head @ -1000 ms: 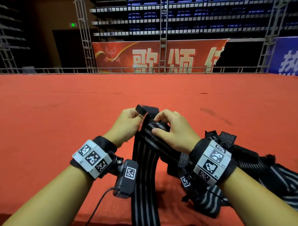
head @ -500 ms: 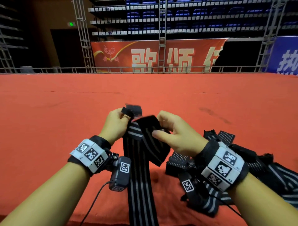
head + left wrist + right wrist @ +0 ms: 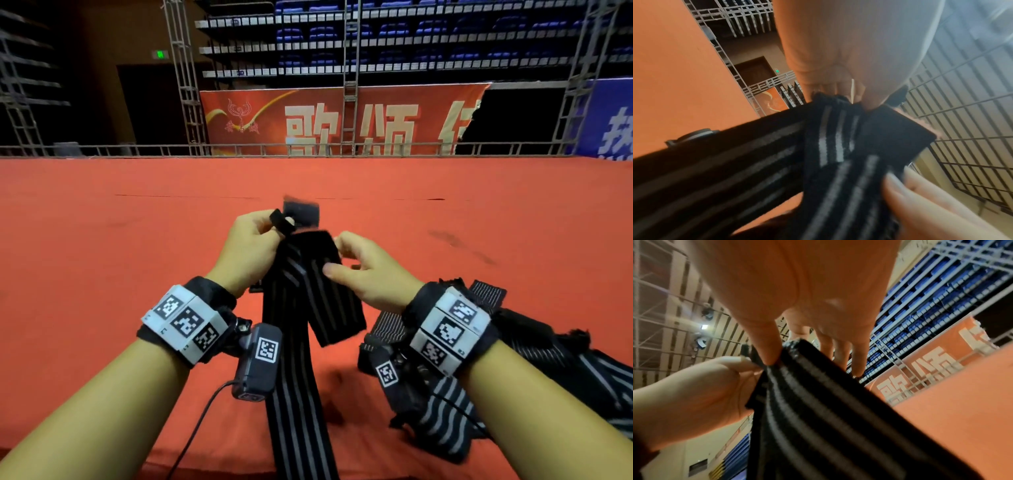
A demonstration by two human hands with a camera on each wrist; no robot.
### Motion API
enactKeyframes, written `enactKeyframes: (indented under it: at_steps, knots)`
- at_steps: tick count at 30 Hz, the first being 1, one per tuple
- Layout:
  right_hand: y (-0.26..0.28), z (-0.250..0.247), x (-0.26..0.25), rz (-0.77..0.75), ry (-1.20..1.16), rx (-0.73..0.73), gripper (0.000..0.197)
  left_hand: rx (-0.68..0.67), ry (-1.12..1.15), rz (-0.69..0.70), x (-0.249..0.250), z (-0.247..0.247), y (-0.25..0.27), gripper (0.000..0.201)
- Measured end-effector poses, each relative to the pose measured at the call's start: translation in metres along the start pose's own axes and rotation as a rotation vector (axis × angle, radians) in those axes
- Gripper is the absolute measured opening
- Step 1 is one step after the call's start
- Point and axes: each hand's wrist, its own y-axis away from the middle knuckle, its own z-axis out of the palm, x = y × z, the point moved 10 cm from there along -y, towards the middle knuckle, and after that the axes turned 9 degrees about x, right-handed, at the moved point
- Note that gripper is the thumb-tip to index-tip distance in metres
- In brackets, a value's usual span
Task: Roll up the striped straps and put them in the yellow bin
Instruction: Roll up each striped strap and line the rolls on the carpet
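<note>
We see the left hand [image 3: 247, 253] pinching the top end of a long black elastic strap with grey stripes [image 3: 298, 377], held above the red carpeted surface [image 3: 102, 257]; the right hand [image 3: 368, 274] pinches its folded flap; a heap of more striped straps [image 3: 445, 431] lies at right.

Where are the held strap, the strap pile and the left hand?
strap [image 3: 301, 370], head view, on its hanging striped length.
strap pile [image 3: 442, 425], head view, on a striped band near the front.
left hand [image 3: 246, 253], head view, on the back of the hand.
</note>
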Motion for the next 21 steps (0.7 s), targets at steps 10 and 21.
enactKeyframes:
  at_steps: [10,21]
  knots:
    - [0.008,0.003,-0.001,-0.066,0.165,-0.038,0.022,0.214,-0.186,0.067,-0.016,-0.033,-0.012,0.043]
    - [0.017,-0.003,-0.038,-0.076,0.003,-0.130,0.027,0.154,-0.044,0.113,0.008,-0.028,-0.003,0.039]
